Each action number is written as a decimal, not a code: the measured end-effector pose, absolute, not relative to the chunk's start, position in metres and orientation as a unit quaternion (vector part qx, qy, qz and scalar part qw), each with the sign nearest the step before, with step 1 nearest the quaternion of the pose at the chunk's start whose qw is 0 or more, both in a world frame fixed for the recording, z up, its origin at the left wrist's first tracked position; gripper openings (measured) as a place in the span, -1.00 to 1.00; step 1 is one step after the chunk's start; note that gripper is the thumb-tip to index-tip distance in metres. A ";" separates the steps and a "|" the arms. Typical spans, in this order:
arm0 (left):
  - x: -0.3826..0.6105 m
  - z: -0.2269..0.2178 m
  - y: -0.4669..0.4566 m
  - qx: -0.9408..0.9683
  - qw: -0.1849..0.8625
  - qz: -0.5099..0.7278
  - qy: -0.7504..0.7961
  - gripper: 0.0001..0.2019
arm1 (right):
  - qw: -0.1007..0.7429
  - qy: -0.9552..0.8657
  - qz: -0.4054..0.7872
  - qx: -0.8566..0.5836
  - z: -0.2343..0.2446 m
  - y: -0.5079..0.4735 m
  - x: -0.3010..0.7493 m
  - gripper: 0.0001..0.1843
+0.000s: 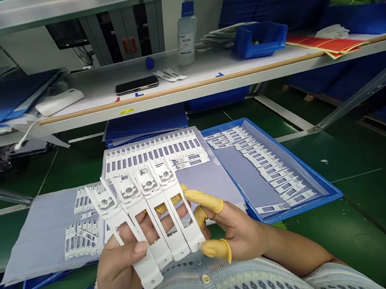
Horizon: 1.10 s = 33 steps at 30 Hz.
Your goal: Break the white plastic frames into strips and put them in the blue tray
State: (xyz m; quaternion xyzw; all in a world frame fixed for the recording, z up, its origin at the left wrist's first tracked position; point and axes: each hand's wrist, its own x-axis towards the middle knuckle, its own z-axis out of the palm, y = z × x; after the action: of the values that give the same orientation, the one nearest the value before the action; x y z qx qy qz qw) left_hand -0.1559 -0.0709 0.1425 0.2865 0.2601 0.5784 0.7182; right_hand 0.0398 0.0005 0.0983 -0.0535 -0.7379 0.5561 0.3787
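Several long white plastic brackets (153, 205) are fanned out side by side in front of my chest, each with a rectangular slot and a round feature at its upper end. My left hand (120, 262) is closed on them, thumb across the leftmost one and fingers behind, partly showing through the slots. Yellow finger cots cover fingertips of my right hand (229, 227). Its fingers close around the right edge of the rightmost bracket, the thumb by the lower end; some fingers are hidden behind. Beyond the hands, a sheet (214, 180) carries a neat row of similar brackets (150, 152).
At right, a blue tray (300, 210) holds more brackets on a liner. Smaller bracket groups (82, 239) lie on a sheet at left. Above, a shelf (98, 108) crosses the view with a phone (136, 85), a bottle (187, 37) and a blue bin (260, 40).
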 end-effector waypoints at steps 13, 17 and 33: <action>-0.234 0.092 -0.104 0.060 0.495 0.775 0.388 -0.39 | 0.338 -0.769 0.453 -0.300 0.064 0.092 -0.061 -0.55; -0.252 0.081 -0.117 0.043 0.475 0.782 0.401 -0.37 | 0.157 -0.824 0.431 -0.334 0.043 0.129 -0.118 -0.60; -0.279 0.077 -0.123 0.018 0.545 0.758 0.358 -0.33 | 0.048 -0.893 0.241 -0.378 0.022 0.139 -0.156 -0.60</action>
State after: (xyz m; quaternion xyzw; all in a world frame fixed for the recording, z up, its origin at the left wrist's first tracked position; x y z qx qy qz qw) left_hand -0.2789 -0.1228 0.0774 0.0178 0.3576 0.7581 0.5451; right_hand -0.1560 0.1393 0.0216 -0.3776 -0.8927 0.2414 0.0476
